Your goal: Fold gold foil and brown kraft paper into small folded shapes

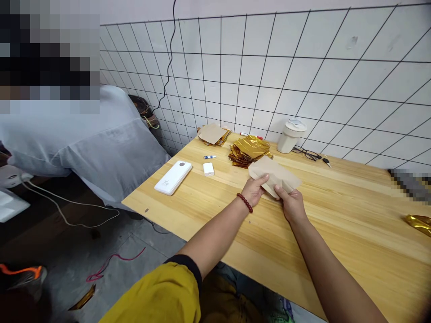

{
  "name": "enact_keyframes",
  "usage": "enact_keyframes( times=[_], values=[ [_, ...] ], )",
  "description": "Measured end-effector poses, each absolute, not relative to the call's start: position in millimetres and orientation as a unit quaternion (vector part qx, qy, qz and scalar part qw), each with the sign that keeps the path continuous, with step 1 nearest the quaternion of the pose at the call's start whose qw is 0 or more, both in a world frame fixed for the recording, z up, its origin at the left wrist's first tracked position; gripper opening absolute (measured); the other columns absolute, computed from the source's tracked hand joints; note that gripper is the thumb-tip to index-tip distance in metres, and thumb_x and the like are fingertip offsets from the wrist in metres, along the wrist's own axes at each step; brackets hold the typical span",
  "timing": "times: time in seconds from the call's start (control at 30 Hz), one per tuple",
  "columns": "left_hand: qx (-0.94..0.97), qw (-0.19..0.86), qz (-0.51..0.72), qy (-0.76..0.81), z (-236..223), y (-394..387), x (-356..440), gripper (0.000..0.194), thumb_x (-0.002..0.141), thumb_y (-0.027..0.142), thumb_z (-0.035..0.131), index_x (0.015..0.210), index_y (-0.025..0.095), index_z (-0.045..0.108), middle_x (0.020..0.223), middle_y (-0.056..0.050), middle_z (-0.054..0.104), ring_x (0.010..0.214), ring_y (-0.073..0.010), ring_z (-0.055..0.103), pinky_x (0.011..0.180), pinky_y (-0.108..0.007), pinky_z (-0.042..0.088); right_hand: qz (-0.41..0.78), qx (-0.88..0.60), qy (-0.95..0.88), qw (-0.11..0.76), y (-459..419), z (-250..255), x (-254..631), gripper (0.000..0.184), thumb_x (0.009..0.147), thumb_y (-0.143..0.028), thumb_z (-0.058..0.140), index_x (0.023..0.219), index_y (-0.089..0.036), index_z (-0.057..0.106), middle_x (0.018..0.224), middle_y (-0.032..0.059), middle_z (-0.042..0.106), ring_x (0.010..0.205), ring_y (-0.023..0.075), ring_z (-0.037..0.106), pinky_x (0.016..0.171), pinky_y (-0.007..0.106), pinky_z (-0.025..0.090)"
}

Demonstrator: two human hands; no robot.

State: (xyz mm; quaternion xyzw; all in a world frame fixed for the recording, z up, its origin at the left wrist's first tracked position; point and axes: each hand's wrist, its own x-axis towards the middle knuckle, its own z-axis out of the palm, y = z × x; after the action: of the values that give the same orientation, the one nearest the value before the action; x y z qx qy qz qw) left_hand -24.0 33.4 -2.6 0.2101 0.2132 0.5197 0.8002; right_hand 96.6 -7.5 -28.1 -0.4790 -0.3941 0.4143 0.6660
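My left hand (254,189), with a red bead bracelet on its wrist, and my right hand (291,204) both grip a flat kraft paper packet (273,176) above the pine table (336,215). Just beyond the packet lies a pile of gold foil sheets (249,151). Farther back, a square of brown kraft paper (211,133) rests on a smaller stack of gold foil (224,139). Neither hand touches the foil.
A white power bank (173,177), a small white charger (208,168), a white lidded cup (290,137), eyeglasses (306,153) and keys (326,162) lie on the table. A grid-lined wall (269,76) bounds the far edge. A grey-clothed person (101,143) sits at left.
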Motion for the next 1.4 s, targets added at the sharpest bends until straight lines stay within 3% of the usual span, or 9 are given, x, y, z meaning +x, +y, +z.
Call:
enact_keyframes(
  times=[0.17,0.3,0.43,0.67,0.8,0.93,1.07,1.3,1.4],
  values=[
    [0.114,0.794,0.562,0.201,0,47,-33,0.016,0.084,0.019,0.062,0.097,0.013,0.069,0.106,-0.01,0.072,0.107,-0.0209,0.065,0.106,-0.038,0.044,0.411,-0.495,-0.405,0.65,-9,-28,96,0.046,0.061,-0.041,0.085,0.099,-0.017,0.073,0.103,0.0077,0.075,0.09,0.0252,0.07,0.072,0.034,0.056],
    [0.087,0.801,0.556,0.207,1,54,-40,0.018,0.088,0.02,0.054,0.099,0.014,0.068,0.109,-0.011,0.072,0.112,-0.022,0.063,0.107,-0.04,0.043,0.398,-0.513,-0.451,0.612,-12,-25,93,0.051,0.064,-0.042,0.083,0.106,-0.015,0.072,0.114,0.011,0.072,0.109,0.0298,0.066,0.099,0.046,0.049],
    [0.078,0.806,0.545,0.215,-2,58,-41,0.023,0.09,0.027,0.055,0.103,0.012,0.067,0.109,-0.014,0.071,0.112,-0.0249,0.063,0.107,-0.045,0.043,0.377,-0.527,-0.497,0.577,-14,-23,90,0.057,0.069,-0.044,0.08,0.117,-0.015,0.068,0.123,0.0116,0.068,0.117,0.0304,0.062,0.106,0.049,0.043],
    [0.084,0.791,0.558,0.236,-11,67,-43,0.025,0.087,0.03,0.06,0.106,0.014,0.066,0.108,-0.014,0.07,0.108,-0.0255,0.065,0.105,-0.046,0.044,0.361,-0.529,-0.541,0.545,-12,-25,90,0.059,0.075,-0.05,0.073,0.123,-0.016,0.065,0.126,0.0116,0.066,0.119,0.0292,0.061,0.105,0.045,0.045],
    [0.078,0.788,0.559,0.247,-13,68,-43,0.027,0.086,0.034,0.062,0.105,0.015,0.066,0.108,-0.013,0.071,0.107,-0.0256,0.065,0.104,-0.046,0.045,0.326,-0.568,-0.564,0.503,-10,-26,92,0.052,0.076,-0.054,0.068,0.111,-0.016,0.072,0.113,0.0117,0.072,0.11,0.0304,0.064,0.096,0.043,0.049],
    [0.051,0.781,0.57,0.25,-9,68,-44,0.023,0.09,0.03,0.055,0.104,0.015,0.066,0.106,-0.012,0.071,0.104,-0.0235,0.066,0.101,-0.043,0.048,0.313,-0.602,-0.567,0.468,-11,-26,94,0.047,0.077,-0.061,0.063,0.084,-0.015,0.074,0.081,0.0085,0.074,0.079,0.026,0.068,0.07,0.034,0.051],
    [0.017,0.771,0.58,0.263,-3,68,-45,0.022,0.092,0.025,0.052,0.103,0.013,0.066,0.104,-0.012,0.071,0.101,-0.0218,0.067,0.1,-0.041,0.049,0.32,-0.623,-0.562,0.44,-12,-28,96,0.055,0.08,-0.067,0.056,0.058,-0.017,0.061,0.049,0.0005,0.056,0.051,0.0152,0.051,0.053,0.027,0.038],
    [0.103,0.787,0.578,0.188,4,53,-39,0.031,0.09,0.038,0.057,0.107,0.014,0.066,0.111,-0.012,0.071,0.109,-0.0219,0.064,0.1,-0.038,0.049,0.347,-0.607,-0.498,0.513,-9,-31,94,0.052,0.076,-0.068,0.059,0.072,-0.016,0.065,0.054,-0.001,0.056,0.051,0.0127,0.049,0.051,0.025,0.038],
    [0.2,0.792,0.543,0.194,-1,38,-27,0.032,0.074,0.026,0.076,0.102,0.014,0.067,0.099,-0.01,0.073,0.099,-0.0235,0.067,0.094,-0.039,0.051,0.362,-0.58,-0.492,0.539,-8,-30,93,0.052,0.076,-0.066,0.06,0.078,-0.015,0.067,0.058,-0.0001,0.059,0.051,0.0121,0.049,0.05,0.025,0.04]
  ],
)
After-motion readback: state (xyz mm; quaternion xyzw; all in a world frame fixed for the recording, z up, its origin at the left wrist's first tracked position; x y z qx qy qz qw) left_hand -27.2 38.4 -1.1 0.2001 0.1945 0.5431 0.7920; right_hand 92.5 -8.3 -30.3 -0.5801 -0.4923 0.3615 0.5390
